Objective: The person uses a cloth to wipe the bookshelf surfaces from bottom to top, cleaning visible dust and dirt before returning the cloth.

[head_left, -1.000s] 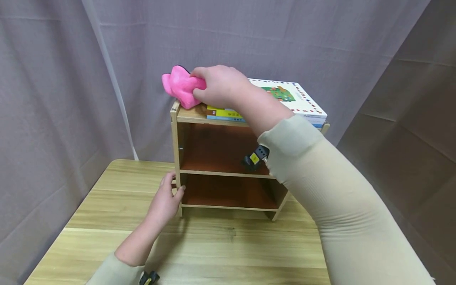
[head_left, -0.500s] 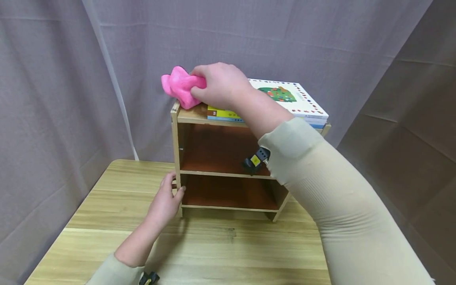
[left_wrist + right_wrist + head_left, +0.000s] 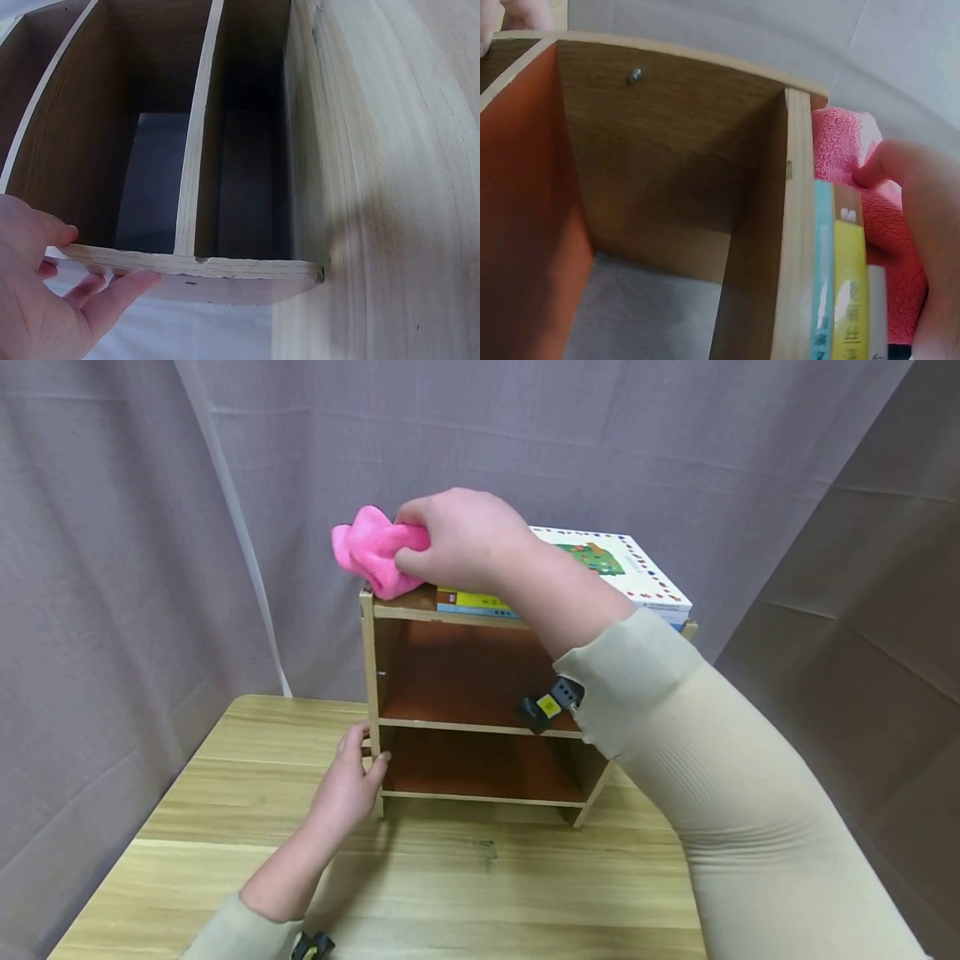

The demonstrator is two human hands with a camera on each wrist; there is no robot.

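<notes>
In the head view, my right hand (image 3: 468, 539) holds a bunched pink cloth (image 3: 375, 553) on the top left corner of a small wooden shelf (image 3: 480, 620). The right wrist view shows the fluffy cloth (image 3: 840, 142) beside the books, with the thumb pressed into it. Low on the shelf's left side, my left hand (image 3: 351, 781) grips the upright side panel. Seen from the left wrist, that hand (image 3: 45, 292) has the panel's edge (image 3: 217, 266) between its thumb and fingers. My right forearm covers part of the shelf and books.
A stack of books (image 3: 645, 578), the top one white with a green picture, lies on the shelf top right of the cloth. The shelf stands on a wood-grain table (image 3: 450, 893). Grey curtains (image 3: 600, 435) hang behind and at both sides.
My right hand has pushed the pink cloth slightly left and down over the shelf's corner, and its forearm has shifted a little. The left hand stays put on the side panel.
</notes>
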